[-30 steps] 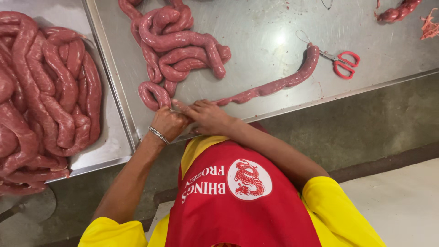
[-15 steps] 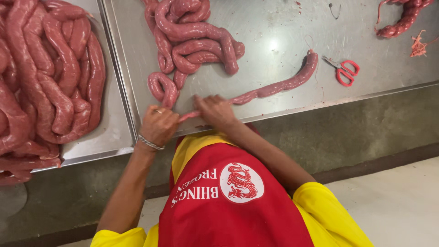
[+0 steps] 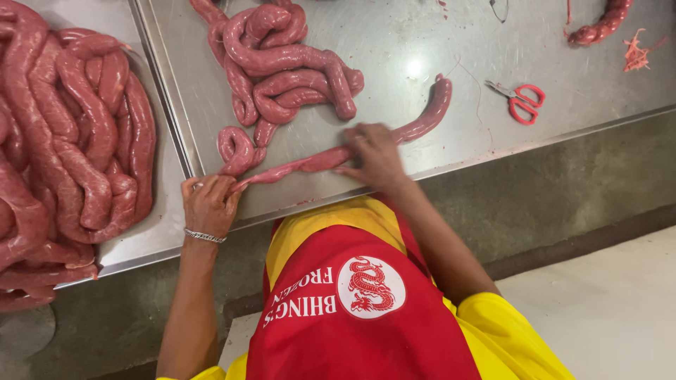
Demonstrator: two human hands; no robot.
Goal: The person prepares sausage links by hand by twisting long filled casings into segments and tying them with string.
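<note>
A long pink raw sausage (image 3: 296, 165) lies along the front edge of a steel table (image 3: 422, 42). My left hand (image 3: 208, 204), with a silver bracelet at the wrist, pinches its thin left end. My right hand (image 3: 373, 156) is closed around the same sausage further right, where the thicker filled part (image 3: 429, 116) curves away. The stretch between my hands is thin and taut. A pile of coiled sausage (image 3: 282, 63) lies just behind, joined to the stretched length near my left hand.
A steel tray (image 3: 165, 232) at the left holds a heap of thick sausages (image 3: 63, 141). Red-handled scissors (image 3: 521, 98) lie right of my right hand. Another sausage piece (image 3: 598, 24) and red string scraps (image 3: 637, 53) sit at the far right. My red apron and yellow sleeves fill the foreground.
My hands have moved apart along the sausage, left hand to the left and right hand to the right, stretching the section between them thin. The view has shifted slightly.
</note>
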